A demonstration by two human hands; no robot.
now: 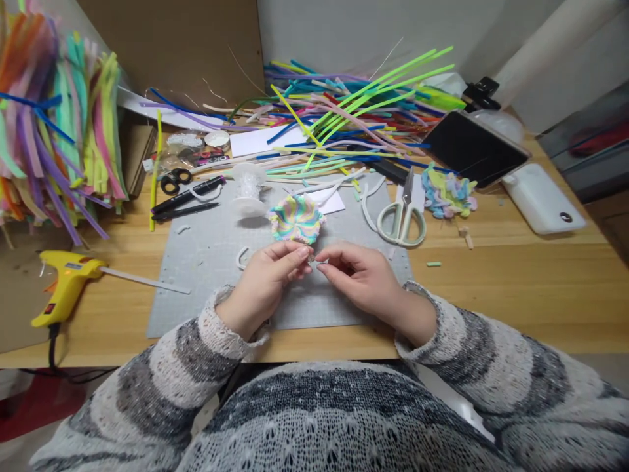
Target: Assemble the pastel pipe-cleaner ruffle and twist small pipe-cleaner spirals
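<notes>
Over the front middle of the grey cutting mat [196, 314], my two hands meet at the fingertips. My left hand [275, 272] is closed in a pinch, with a tiny shiny piece [311, 259] at the tip; its kind is too small to tell. Thumb and forefinger of my right hand [363, 278] come together at the same spot, and whatever they grip is too small to make out. Just beyond my fingers lies a round ruffled flower shape [296, 219] of pastel pipe cleaners. A spool of clear thread [248, 190] stands behind it to the left.
Scissors [403, 216] lie on the right, near a pastel pipe-cleaner bundle [448, 190], a tilted phone [474, 147] and a white power bank [543, 200]. At left is a yellow glue gun [69, 282], its glue stick over the mat. Loose pipe cleaners [344, 111] are heaped behind.
</notes>
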